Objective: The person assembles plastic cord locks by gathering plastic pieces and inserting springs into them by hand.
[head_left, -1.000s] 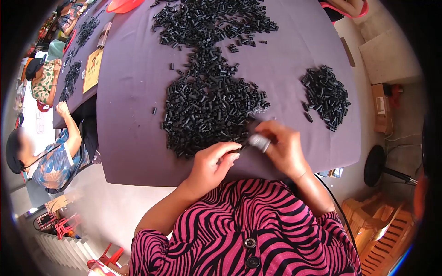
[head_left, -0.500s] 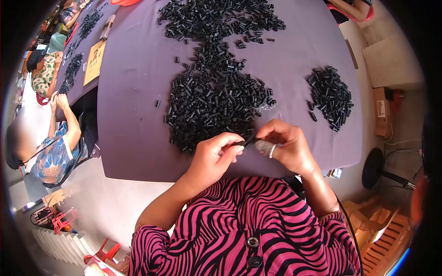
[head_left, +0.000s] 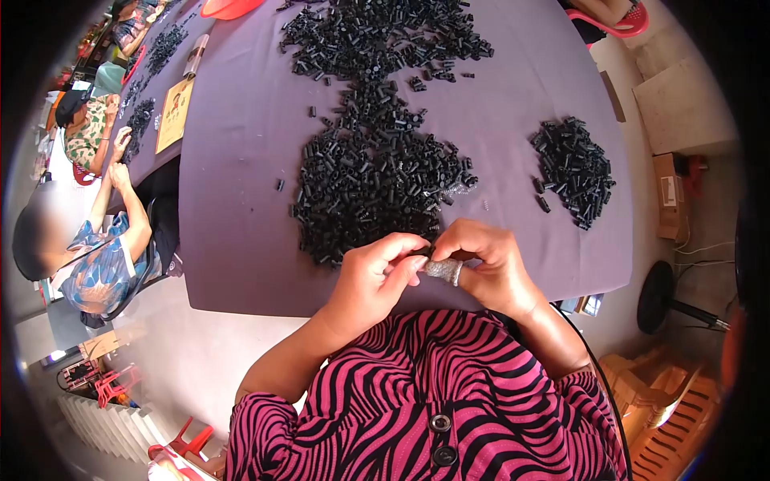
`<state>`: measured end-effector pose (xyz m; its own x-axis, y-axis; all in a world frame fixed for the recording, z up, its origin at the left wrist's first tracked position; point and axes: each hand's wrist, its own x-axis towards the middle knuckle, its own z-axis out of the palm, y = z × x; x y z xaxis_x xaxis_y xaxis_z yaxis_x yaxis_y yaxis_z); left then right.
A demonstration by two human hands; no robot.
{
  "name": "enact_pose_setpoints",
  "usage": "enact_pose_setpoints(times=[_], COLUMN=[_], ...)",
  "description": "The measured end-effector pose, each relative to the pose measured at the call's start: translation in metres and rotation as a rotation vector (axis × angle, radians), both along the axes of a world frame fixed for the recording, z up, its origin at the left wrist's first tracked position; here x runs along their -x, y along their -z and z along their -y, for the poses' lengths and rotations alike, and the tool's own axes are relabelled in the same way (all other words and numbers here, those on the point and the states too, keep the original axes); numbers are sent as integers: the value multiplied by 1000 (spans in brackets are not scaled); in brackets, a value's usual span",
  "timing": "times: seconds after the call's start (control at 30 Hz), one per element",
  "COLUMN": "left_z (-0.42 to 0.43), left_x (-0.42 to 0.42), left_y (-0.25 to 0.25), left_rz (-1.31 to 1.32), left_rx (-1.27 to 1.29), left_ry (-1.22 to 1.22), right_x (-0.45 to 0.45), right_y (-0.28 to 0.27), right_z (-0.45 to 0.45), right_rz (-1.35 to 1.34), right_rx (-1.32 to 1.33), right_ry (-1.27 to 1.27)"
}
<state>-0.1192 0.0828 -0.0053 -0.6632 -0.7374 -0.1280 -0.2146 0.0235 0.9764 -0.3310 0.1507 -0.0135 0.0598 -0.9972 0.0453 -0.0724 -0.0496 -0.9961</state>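
My left hand (head_left: 375, 276) is closed, thumb and forefinger pinching a small black plastic tube (head_left: 426, 253) that mostly hides behind the fingers. Meeting it from the other side, my right hand (head_left: 488, 264) is pinched at the same small black part. A grey woven finger cover (head_left: 443, 271) sits on my right thumb. Both hands hover over the near edge of the table, just in front of a large pile of black plastic tubes (head_left: 369, 184). Several thin metal springs (head_left: 457, 191) lie at the right side of that pile.
A smaller heap of black tubes (head_left: 573, 172) rests to the right on the purple-grey cloth (head_left: 241, 200). An orange-red basin (head_left: 228, 8) stands at the far edge. Co-workers sit on the left, one in a blue patterned shirt (head_left: 104, 276). A round black stand (head_left: 656, 297) is at right.
My right hand has moved left, closing the gap so its fingertips now meet those of my left hand. The view has shifted slightly. The nearby co-worker's arms have moved.
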Motion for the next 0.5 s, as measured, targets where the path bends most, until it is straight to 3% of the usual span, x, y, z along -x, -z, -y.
enact_pose_setpoints(times=[0.1,0.5], left_z=[3,2], left_x=[1,-17], left_y=[-9,24], left_rz=[77,-141], left_rx=[179,-173], left_ry=[38,-58], right_x=[-7,-25], right_y=[-8,2], right_z=[0,16], right_rz=[87,93], right_rx=[-69,-158], right_ry=[69,26])
